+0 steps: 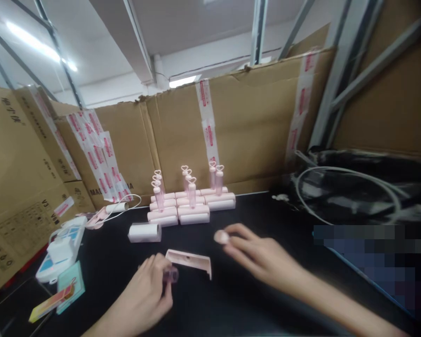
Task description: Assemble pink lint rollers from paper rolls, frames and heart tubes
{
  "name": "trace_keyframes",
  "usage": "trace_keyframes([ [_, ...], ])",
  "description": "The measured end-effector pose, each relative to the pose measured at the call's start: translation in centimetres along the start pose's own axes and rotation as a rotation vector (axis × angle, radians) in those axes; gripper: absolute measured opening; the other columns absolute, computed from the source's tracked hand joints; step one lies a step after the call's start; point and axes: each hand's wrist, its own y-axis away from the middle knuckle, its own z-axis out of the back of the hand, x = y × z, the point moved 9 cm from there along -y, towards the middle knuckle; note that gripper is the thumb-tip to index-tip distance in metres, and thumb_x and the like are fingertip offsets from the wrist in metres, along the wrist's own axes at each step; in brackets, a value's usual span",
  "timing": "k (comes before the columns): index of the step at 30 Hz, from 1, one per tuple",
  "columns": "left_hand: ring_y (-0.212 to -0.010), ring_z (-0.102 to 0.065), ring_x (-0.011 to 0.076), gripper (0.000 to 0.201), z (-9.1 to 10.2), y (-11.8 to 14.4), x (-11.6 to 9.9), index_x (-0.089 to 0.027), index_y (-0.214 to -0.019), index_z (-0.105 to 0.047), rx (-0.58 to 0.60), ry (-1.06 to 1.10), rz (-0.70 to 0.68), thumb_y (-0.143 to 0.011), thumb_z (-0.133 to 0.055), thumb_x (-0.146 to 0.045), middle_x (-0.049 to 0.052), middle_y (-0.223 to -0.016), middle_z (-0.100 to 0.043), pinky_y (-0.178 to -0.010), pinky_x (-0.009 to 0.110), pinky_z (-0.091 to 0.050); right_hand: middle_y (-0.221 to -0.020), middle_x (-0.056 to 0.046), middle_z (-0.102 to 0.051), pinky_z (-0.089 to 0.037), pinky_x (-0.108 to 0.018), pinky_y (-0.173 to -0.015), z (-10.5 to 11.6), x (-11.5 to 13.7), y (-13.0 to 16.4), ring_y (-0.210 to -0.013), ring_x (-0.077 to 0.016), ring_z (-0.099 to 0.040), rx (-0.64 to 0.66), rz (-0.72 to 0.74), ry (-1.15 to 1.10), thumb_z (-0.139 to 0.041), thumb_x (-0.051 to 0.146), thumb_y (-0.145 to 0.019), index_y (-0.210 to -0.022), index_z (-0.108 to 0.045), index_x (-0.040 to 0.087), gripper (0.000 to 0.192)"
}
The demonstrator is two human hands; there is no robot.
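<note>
My left hand (154, 283) is closed around a small translucent purple-pink tube (172, 274), most of it hidden by the fingers. A blurred small round whitish-pink piece (221, 237) sits between the thumb and fingers of my right hand (254, 250). Just beyond the left hand, a pale pink shell with a bent end (189, 260) lies on the black table. Farther off, a white roll in a clear holder (144, 232) rests on its side. Behind stand several pink-and-white roller units (193, 215), topped by upright translucent tubes (192, 194) with heart-shaped loops.
On the left lie a white power strip (61, 250), a teal packet (71, 286) and a yellow-red stick (52, 302). A small white roll with a cord (117, 208) is behind them. Cardboard walls (252, 121) enclose the back. At right are black plastic and a white cable (347, 169).
</note>
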Motion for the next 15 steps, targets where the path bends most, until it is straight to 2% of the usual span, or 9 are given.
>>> trace_keyframes([
  [1, -0.084, -0.059, 0.0205, 0.027, -0.9, -1.2, -0.7, -0.017, -0.106, -0.045, 0.001, -0.015, -0.053, -0.08, -0.043, -0.011, 0.009, -0.096, -0.059, -0.075, 0.04, -0.054, -0.113, -0.008, -0.055, -0.046, -0.029, -0.065, -1.4, 0.5, -1.2, -0.066, -0.0163, -0.061, 0.026, 0.027, 0.102, -0.034, 0.043, -0.091, -0.095, -0.064, 0.023, 0.037],
  [3, -0.089, -0.057, 0.0204, 0.028, -2.6, -3.1, -1.4, -0.017, -0.108, -0.047, 0.031, -0.025, -0.156, -0.083, -0.04, -0.008, 0.009, -0.101, -0.057, -0.082, 0.043, -0.052, -0.108, -0.007, -0.057, -0.045, -0.026, -0.064, -3.9, 1.2, -3.2, -0.069, -0.0153, -0.062, 0.064, 0.087, 0.181, -0.034, 0.038, -0.092, -0.092, -0.065, 0.02, 0.036],
  [6, -0.104, -0.051, 0.0225, 0.031, -4.6, -4.3, -1.1, -0.023, -0.111, -0.052, 0.04, -0.048, -0.238, -0.084, -0.044, -0.01, 0.005, -0.102, -0.057, -0.099, 0.053, -0.038, -0.097, -0.004, -0.062, -0.044, -0.023, -0.064, -5.9, 0.4, -4.8, -0.074, -0.0155, -0.063, 0.109, 0.075, 0.125, -0.038, 0.033, -0.09, -0.083, -0.068, 0.02, 0.033],
  [8, -0.113, -0.046, 0.0264, 0.033, -5.5, -4.5, -0.2, -0.032, -0.113, -0.054, 0.001, -0.074, -0.199, -0.084, -0.05, -0.016, 0.002, -0.103, -0.057, -0.102, 0.064, -0.025, -0.094, -0.003, -0.065, -0.044, -0.024, -0.066, -6.0, -0.9, -5.1, -0.079, -0.017, -0.063, 0.105, 0.029, 0.071, -0.041, 0.033, -0.09, -0.082, -0.069, 0.02, 0.032],
  [10, -0.116, -0.043, 0.0283, 0.039, -6.3, -4.4, 0.7, -0.037, -0.118, -0.05, -0.002, -0.059, -0.136, -0.083, -0.053, -0.021, 0.002, -0.11, -0.055, -0.099, 0.066, -0.027, -0.097, -0.004, -0.065, -0.044, -0.025, -0.068, -5.5, -1.8, -5.0, -0.082, -0.018, -0.064, 0.088, 0.012, 0.058, -0.04, 0.036, -0.09, -0.084, -0.068, 0.02, 0.033],
  [11, -0.116, -0.043, 0.0278, 0.043, -6.8, -4.4, 1.0, -0.036, -0.122, -0.047, 0.012, -0.03, -0.109, -0.082, -0.054, -0.021, 0.003, -0.113, -0.054, -0.098, 0.062, -0.032, -0.099, -0.004, -0.064, -0.044, -0.026, -0.07, -5.3, -2.0, -4.8, -0.082, -0.0181, -0.064, 0.082, 0.014, 0.063, -0.038, 0.038, -0.091, -0.086, -0.068, 0.02, 0.035],
  [13, -0.114, -0.044, 0.0263, 0.052, -7.7, -4.4, 1.3, -0.027, -0.129, -0.038, 0.031, 0.045, -0.071, -0.08, -0.052, -0.018, 0.008, -0.118, -0.05, -0.097, 0.055, -0.039, -0.104, -0.004, -0.061, -0.045, -0.027, -0.071, -5.1, -1.8, -4.6, -0.082, -0.018, -0.064, 0.072, 0.023, 0.082, -0.033, 0.042, -0.092, -0.09, -0.066, 0.021, 0.039],
  [15, -0.115, -0.044, 0.0255, 0.053, -8.4, -4.7, 1.1, -0.018, -0.13, -0.03, 0.021, 0.117, -0.068, -0.08, -0.047, -0.014, 0.012, -0.12, -0.047, -0.1, 0.053, -0.036, -0.109, -0.005, -0.059, -0.045, -0.028, -0.069, -5.3, -1.2, -4.5, -0.079, -0.0188, -0.065, 0.074, 0.038, 0.121, -0.038, 0.051, -0.088, -0.098, -0.063, 0.022, 0.039],
])
